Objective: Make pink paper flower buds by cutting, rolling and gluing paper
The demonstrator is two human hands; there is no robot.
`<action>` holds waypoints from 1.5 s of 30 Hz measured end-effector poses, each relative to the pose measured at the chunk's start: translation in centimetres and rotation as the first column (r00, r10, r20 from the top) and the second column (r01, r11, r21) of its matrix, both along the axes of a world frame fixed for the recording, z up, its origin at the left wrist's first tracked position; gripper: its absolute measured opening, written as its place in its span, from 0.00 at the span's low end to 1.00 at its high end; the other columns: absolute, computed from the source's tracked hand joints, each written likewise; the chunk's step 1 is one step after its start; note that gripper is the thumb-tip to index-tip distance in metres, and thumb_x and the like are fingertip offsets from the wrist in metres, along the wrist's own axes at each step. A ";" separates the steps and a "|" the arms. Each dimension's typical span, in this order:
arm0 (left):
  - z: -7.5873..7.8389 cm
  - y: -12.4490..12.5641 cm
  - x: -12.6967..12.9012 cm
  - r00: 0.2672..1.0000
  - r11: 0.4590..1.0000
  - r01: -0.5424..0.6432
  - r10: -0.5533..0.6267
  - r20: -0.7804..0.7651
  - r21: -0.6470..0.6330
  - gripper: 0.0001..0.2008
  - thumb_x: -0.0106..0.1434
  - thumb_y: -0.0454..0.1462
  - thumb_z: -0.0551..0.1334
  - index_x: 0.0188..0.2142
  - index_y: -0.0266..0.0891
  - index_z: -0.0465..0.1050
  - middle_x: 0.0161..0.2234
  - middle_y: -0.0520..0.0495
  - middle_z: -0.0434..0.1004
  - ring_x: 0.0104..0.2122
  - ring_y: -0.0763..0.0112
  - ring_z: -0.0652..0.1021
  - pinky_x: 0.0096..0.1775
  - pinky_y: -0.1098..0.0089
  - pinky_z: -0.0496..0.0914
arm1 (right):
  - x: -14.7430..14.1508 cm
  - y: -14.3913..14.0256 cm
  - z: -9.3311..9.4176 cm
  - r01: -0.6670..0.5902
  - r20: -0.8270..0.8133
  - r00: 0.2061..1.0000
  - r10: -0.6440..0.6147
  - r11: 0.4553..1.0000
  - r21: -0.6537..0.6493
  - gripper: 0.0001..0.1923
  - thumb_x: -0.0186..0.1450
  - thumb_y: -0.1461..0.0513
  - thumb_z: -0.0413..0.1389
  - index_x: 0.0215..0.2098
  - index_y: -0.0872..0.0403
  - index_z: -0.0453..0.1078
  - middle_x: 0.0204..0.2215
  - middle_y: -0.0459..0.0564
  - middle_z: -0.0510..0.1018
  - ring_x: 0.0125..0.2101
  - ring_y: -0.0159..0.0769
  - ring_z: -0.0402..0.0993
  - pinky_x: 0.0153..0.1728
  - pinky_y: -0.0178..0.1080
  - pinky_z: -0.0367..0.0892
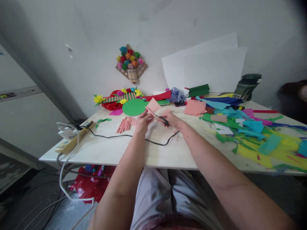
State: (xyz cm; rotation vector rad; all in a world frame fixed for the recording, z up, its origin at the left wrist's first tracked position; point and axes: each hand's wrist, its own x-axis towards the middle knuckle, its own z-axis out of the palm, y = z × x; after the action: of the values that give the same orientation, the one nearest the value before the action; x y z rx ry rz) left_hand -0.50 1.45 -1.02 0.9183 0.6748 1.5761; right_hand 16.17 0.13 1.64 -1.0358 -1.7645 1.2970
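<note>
Between the fingers of my left hand (143, 120) is a square piece of pink paper (153, 104), held up over the table. My right hand (172, 120) grips a pair of scissors with black handles (164, 120), their blades pointing left at the lower edge of the paper. Left of my left hand lie several rolled pink paper strips (123, 125). Just behind my hands sits a round green disc (134, 107). More pink paper (195, 107) rests to the right of my right hand.
A black cord (115, 136) crosses the table from a power strip (72, 140) at the left. Coloured paper scraps (259, 134) cover the right side. A dark green bottle (247, 88) stands back right. Flower decorations (129, 60) hang on the wall; white sheets (203, 68) lean against it.
</note>
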 end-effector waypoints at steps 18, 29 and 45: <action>-0.3 0.4 -0.1 1.000 1.000 -0.012 0.012 -0.006 -0.008 0.32 0.42 0.30 0.69 0.50 0.35 0.68 0.25 0.50 0.77 0.24 0.72 0.77 0.36 0.67 0.71 | 0.3 1.5 -1.6 -0.047 -0.067 0.997 0.049 0.998 0.033 0.20 0.53 0.50 0.62 0.33 0.58 0.70 0.13 0.40 0.65 0.13 0.23 0.60 0.11 0.26 0.57; -0.4 0.5 0.0 0.999 1.000 -0.019 0.019 -0.044 -0.003 0.37 0.43 0.31 0.70 0.54 0.36 0.64 0.25 0.50 0.77 0.26 0.72 0.78 0.37 0.68 0.71 | 0.2 1.8 -1.7 -0.032 -0.073 0.997 0.036 0.998 0.049 0.17 0.51 0.53 0.63 0.30 0.58 0.68 0.13 0.40 0.66 0.13 0.24 0.61 0.10 0.26 0.57; -0.9 0.8 -0.2 0.999 0.999 0.035 -0.034 -0.039 0.038 0.35 0.44 0.30 0.69 0.54 0.36 0.65 0.26 0.49 0.77 0.27 0.73 0.78 0.41 0.66 0.71 | 0.2 1.6 -1.5 -0.018 -0.057 0.998 0.022 0.997 0.070 0.18 0.51 0.52 0.62 0.29 0.59 0.70 0.12 0.40 0.65 0.13 0.23 0.59 0.10 0.27 0.56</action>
State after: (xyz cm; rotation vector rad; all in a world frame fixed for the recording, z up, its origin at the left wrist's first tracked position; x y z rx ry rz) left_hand -0.68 2.27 -1.88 0.9862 0.6540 1.5491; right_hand 16.36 1.76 0.18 -0.9349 -1.7680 1.2565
